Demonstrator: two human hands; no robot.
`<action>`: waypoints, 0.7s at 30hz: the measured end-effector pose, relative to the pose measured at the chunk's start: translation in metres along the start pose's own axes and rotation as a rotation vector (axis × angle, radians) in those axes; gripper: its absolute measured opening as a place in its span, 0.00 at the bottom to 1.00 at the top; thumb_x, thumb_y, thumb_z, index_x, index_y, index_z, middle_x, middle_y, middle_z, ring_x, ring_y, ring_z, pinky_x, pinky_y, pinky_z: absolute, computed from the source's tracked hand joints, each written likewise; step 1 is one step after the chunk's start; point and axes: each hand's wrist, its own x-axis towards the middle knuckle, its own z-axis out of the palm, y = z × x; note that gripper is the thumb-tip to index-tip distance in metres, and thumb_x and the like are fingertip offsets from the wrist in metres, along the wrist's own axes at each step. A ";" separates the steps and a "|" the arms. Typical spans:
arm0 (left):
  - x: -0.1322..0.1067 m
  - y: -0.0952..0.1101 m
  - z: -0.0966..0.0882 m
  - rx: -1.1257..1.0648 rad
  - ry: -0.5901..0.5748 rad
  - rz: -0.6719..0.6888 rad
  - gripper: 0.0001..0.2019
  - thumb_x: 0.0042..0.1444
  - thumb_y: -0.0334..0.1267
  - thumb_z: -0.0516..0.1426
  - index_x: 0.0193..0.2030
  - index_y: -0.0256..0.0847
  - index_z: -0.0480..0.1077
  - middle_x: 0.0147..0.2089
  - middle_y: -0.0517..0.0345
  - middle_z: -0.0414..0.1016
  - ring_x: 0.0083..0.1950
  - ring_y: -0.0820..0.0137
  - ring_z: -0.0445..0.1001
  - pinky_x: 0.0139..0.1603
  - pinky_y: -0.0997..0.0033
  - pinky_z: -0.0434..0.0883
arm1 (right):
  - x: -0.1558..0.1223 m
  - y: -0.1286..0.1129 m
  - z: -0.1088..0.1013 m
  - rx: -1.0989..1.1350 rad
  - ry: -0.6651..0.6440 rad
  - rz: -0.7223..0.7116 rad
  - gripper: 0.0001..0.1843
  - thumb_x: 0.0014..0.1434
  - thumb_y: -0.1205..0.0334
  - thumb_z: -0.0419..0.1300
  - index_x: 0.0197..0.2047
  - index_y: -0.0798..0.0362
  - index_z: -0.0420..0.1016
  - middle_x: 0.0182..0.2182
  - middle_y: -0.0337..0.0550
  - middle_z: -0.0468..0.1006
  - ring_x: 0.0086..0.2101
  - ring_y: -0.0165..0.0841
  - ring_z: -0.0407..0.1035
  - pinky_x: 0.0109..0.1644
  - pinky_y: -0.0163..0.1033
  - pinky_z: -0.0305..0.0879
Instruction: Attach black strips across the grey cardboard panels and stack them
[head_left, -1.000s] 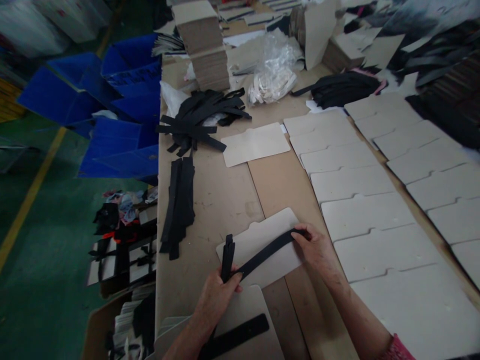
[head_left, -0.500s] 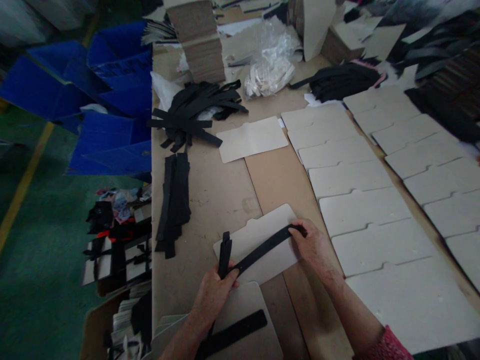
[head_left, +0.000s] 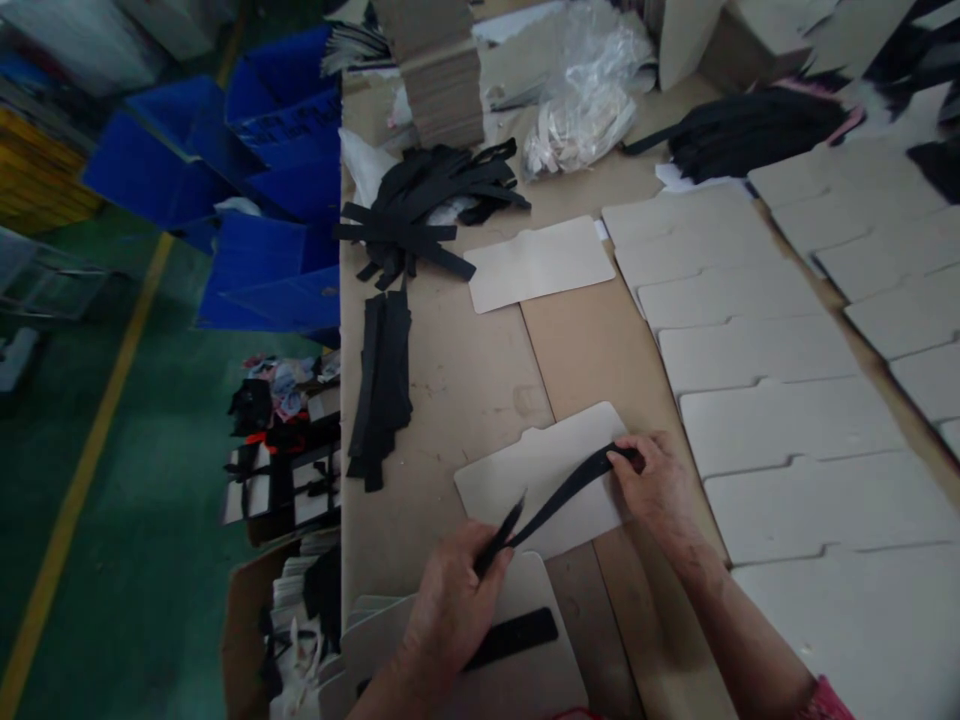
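Observation:
A black strip [head_left: 566, 490] stretches across a pale notched card [head_left: 540, 470] lying on the table in front of me. My right hand [head_left: 658, 485] pinches the strip's far end at the card's right edge. My left hand [head_left: 457, 605] is closed on the strip's near end, along with a second short black strip [head_left: 501, 525] that sticks up from its fingers. Under my left wrist lies another card [head_left: 525, 680] with a black strip [head_left: 514, 638] on it.
Rows of pale cards [head_left: 757, 350] cover the table's right side. A single card [head_left: 538, 263] lies farther back. Black strips sit in a flat stack [head_left: 384, 385] and a loose heap [head_left: 427, 200]. Cardboard stacks [head_left: 442, 70], a plastic bag [head_left: 585, 110] and blue bins [head_left: 262, 200] stand beyond.
My left hand has turned and drawn slightly toward me, tilting the short strip it holds. The view has shifted to the left. My right hand stays on the strip's far end.

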 end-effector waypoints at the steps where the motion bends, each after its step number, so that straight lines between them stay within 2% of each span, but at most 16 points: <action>1: -0.003 0.002 0.000 0.022 -0.012 0.035 0.09 0.57 0.39 0.54 0.39 0.43 0.75 0.38 0.57 0.79 0.41 0.65 0.76 0.44 0.71 0.68 | 0.000 0.001 0.001 0.001 0.005 0.005 0.11 0.55 0.55 0.59 0.36 0.52 0.75 0.38 0.47 0.72 0.32 0.36 0.69 0.40 0.43 0.68; 4: -0.001 0.001 0.002 0.043 -0.013 -0.034 0.08 0.56 0.39 0.56 0.37 0.43 0.76 0.36 0.57 0.79 0.39 0.65 0.76 0.41 0.72 0.68 | 0.000 0.004 0.003 0.004 0.012 0.008 0.12 0.55 0.52 0.59 0.34 0.52 0.74 0.37 0.46 0.71 0.30 0.35 0.68 0.38 0.43 0.68; 9: 0.026 -0.019 0.002 0.015 0.053 -0.223 0.09 0.54 0.38 0.58 0.40 0.40 0.75 0.30 0.57 0.79 0.35 0.65 0.77 0.40 0.71 0.68 | 0.000 0.006 0.003 -0.030 0.025 -0.016 0.13 0.56 0.50 0.58 0.32 0.52 0.74 0.36 0.45 0.70 0.28 0.33 0.66 0.36 0.42 0.67; 13: 0.040 -0.029 0.004 0.023 0.078 -0.240 0.08 0.53 0.37 0.57 0.39 0.40 0.73 0.30 0.57 0.78 0.32 0.68 0.76 0.36 0.72 0.67 | 0.000 0.009 0.004 -0.018 0.025 -0.034 0.12 0.55 0.51 0.59 0.33 0.52 0.74 0.37 0.45 0.70 0.30 0.34 0.67 0.37 0.42 0.68; 21: 0.045 -0.031 0.009 0.069 0.109 -0.260 0.07 0.53 0.38 0.59 0.37 0.39 0.73 0.33 0.54 0.78 0.37 0.66 0.75 0.38 0.71 0.65 | 0.000 0.006 0.002 -0.036 0.019 -0.024 0.12 0.55 0.52 0.59 0.33 0.51 0.74 0.36 0.45 0.71 0.30 0.34 0.67 0.37 0.42 0.68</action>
